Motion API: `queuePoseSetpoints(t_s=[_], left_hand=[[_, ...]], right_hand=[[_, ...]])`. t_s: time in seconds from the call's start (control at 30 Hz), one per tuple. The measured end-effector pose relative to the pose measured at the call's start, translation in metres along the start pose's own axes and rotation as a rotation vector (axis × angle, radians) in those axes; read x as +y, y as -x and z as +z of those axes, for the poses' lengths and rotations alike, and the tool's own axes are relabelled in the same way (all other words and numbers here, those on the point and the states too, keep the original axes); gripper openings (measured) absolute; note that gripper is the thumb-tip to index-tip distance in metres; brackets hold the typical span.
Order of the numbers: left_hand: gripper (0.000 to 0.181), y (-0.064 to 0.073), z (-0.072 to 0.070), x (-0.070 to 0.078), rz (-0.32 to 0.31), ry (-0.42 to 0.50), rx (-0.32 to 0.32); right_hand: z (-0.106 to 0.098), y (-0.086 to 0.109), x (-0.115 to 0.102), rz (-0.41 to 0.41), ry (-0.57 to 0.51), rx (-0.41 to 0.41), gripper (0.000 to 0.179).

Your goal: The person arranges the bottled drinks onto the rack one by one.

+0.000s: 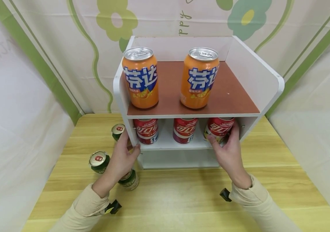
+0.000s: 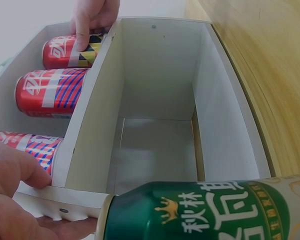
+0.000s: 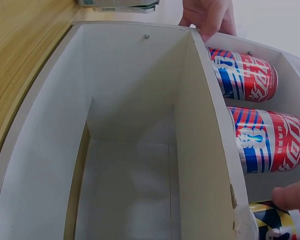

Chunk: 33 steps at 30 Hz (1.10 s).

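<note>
A small white shelf point(image 1: 255, 69) with a brown top board stands on the table. My left hand point(image 1: 121, 161) grips its left side panel, with the thumb at the front edge by the middle tier. My right hand point(image 1: 231, 156) holds the rightmost red cola can point(image 1: 219, 126) on that tier, thumb across its front and fingers at its right side. The can is slightly tilted and has a yellow-and-black pattern low down. A middle cola can point(image 1: 185, 130) and a left cola can point(image 1: 146, 131) stand beside it. Two orange soda cans point(image 1: 140, 80) stand on the top board.
Several green cans point(image 1: 99, 162) stand on the wooden table point(image 1: 176, 206) left of the shelf, partly behind my left arm. One green can point(image 2: 190, 212) is close to the left wrist camera. The lowest compartment point(image 3: 132, 165) has nothing inside. Fabric walls point(image 1: 318, 106) surround the table.
</note>
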<state>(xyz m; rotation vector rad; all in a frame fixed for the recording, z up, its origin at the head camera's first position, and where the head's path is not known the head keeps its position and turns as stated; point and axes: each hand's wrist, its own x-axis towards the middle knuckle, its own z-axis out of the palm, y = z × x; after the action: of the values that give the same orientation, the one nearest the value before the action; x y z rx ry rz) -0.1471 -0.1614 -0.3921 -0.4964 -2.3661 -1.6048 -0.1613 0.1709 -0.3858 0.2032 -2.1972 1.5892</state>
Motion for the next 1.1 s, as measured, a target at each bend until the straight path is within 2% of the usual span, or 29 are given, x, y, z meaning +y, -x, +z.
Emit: queuePoseSetpoints(t_s=[0.23,0.67,0.97,1.1], left_hand=[[0.072,0.000,0.000,-0.001,-0.003,-0.013,0.000],[0.074,-0.001,0.001,0.000,-0.005,-0.023,-0.009],[0.074,0.000,0.001,0.000,-0.016,-0.016,-0.010],[0.074,-0.001,0.001,-0.001,-0.008,-0.009,-0.003]], right_hand=[[-0.003,0.002,0.000,0.023,-0.007,-0.019,0.093],[-0.016,0.026,0.003,-0.050,0.067,-0.095,0.105],[-0.025,0.042,-0.002,-0.096,0.067,-0.127,0.102],[-0.030,0.047,-0.004,-0.114,0.057,-0.112,0.099]])
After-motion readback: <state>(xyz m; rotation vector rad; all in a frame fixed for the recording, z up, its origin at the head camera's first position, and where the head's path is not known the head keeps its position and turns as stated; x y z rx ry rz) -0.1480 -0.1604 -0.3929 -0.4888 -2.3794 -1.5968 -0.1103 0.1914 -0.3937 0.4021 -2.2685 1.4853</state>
